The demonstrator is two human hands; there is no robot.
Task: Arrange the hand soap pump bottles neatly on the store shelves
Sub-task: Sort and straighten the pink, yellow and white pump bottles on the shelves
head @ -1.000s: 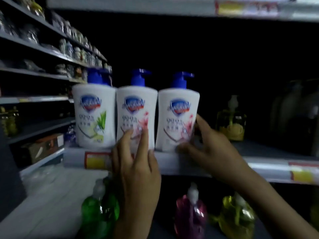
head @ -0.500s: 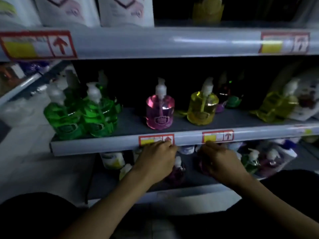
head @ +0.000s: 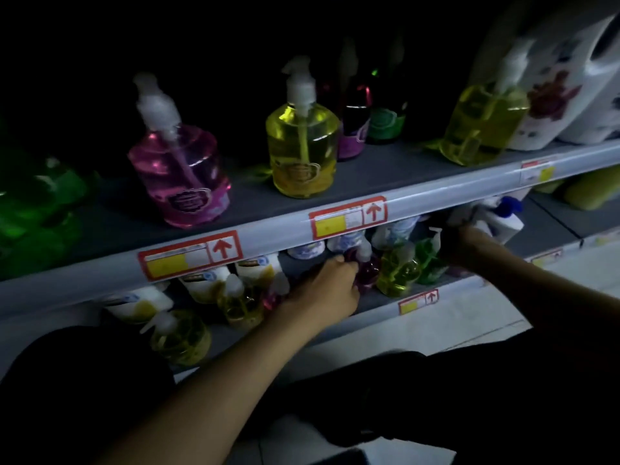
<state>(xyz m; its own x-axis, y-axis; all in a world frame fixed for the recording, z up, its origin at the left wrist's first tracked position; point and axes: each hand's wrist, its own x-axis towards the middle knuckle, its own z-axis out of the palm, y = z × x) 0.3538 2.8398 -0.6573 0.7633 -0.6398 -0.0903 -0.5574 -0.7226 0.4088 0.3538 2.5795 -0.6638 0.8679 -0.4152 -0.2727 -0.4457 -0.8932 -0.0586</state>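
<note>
Dim store shelving fills the view, with two grey tiers slanting up to the right. On the upper shelf (head: 255, 196) a pink bottle (head: 177, 176) and a yellow bottle (head: 302, 146) stand upright and well apart. A second yellow bottle (head: 483, 125) stands at the right, just beside a white jug (head: 570, 78) that the frame edge cuts off. Green bottles (head: 37, 209) at the far left are a blurred glow. Two dark bottles (head: 355, 129) at the back are barely readable.

The upper shelf's front rail (head: 436, 199), with its red-framed price tags (head: 189, 260), hides the tops of most bottles on the lower shelf (head: 379, 298). The left hand (head: 327, 290) reaches in there, fingers curled round the near side of a small purple bottle (head: 367, 271). A small yellow bottle (head: 399, 273) stands just to its right, touching a small green bottle (head: 429, 260). The right hand (head: 469, 245) is dark and smeared beside a white bottle with a blue pump (head: 500, 219). I cannot tell whether it holds anything.

Half a second ago both hands sat close together at the rail's edge. Now they are further apart, the right one having gone off to the right. The view has closed in, and the top rail and white bottles have dropped out of sight. The pink and yellow bottles keep their places.
</note>
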